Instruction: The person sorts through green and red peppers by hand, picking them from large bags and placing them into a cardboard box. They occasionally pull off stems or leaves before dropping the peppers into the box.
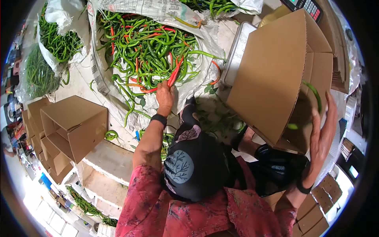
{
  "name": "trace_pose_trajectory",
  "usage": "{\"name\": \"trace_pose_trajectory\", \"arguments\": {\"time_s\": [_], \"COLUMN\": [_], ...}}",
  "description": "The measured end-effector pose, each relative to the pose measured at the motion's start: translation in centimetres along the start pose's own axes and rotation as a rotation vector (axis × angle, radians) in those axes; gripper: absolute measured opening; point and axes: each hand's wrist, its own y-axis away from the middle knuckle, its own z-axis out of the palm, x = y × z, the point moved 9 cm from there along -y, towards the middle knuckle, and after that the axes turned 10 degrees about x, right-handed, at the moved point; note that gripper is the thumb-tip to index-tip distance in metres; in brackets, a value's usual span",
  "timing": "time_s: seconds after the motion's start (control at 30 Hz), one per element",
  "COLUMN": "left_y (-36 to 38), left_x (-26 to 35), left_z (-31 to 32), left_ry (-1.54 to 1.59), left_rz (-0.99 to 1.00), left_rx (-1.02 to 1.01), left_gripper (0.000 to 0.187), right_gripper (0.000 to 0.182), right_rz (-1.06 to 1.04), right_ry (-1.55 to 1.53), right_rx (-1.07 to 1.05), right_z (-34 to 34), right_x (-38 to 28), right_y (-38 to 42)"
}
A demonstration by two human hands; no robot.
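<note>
My left hand point(165, 98) is closed round a red chili pepper point(176, 72) at the near edge of a spread-open white woven sack point(98, 85). Green chili peppers point(158, 51), mixed with some red ones, fill the sack. On the right, my right hand point(324, 124) reaches up along the open side of a tilted cardboard box point(272, 75), its fingers stretched out and apart. A long green chili pepper point(314, 94) shows in the box mouth just above the fingertips. Another green pepper point(292, 126) is lower inside, partly hidden by the box wall.
A metal scale platform point(238, 49) stands behind the box, with a keypad display point(307, 8) above. More pepper bags point(59, 37) stand at the upper left. Cardboard boxes point(79, 122) are stacked at left, near a foam box point(108, 166). Leaves point(217, 114) litter the floor.
</note>
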Motion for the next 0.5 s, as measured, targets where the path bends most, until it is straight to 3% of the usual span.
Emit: {"name": "trace_pose_trajectory", "arguments": {"time_s": [0.1, 0.17, 0.23, 0.3, 0.37, 0.43, 0.5], "left_y": [-0.5, -0.5, -0.1, -0.6, -1.3, -1.7, -1.8], "left_x": [0.5, 0.4, 1.8, 2.6, 2.1, 2.6, 3.4], "left_z": [0.0, -0.4, -1.0, -1.4, 0.1, -0.4, -3.0], "left_ry": [-0.03, -0.016, -0.002, -0.004, -0.116, -0.101, 0.013], "left_rz": [-0.076, -0.024, 0.133, 0.181, 0.167, 0.167, 0.276], "left_rx": [-0.016, 0.016, 0.032, 0.012, -0.099, -0.069, 0.171], "left_gripper": [0.023, 0.027, 0.029, 0.027, 0.026, 0.022, 0.017], "right_gripper": [0.046, 0.053, 0.043, 0.027, 0.019, 0.023, 0.024], "right_rz": [0.135, 0.095, 0.164, 0.303, 0.767, 0.932, 0.997], "right_ry": [-0.126, -0.791, -1.259, -1.214, -1.309, -1.447, -1.471], "right_rx": [0.024, -0.617, -0.677, -0.759, -1.061, -0.977, -1.0], "right_z": [-2.8, -0.8, 2.2, 8.4, 15.0, 19.7, 21.7], "right_x": [-4.3, -9.9, -14.6, -15.7, -16.3, -16.6, -17.1], "right_y": [1.4, 4.3, 7.4, 11.0, 15.0, 17.9, 18.7]}}
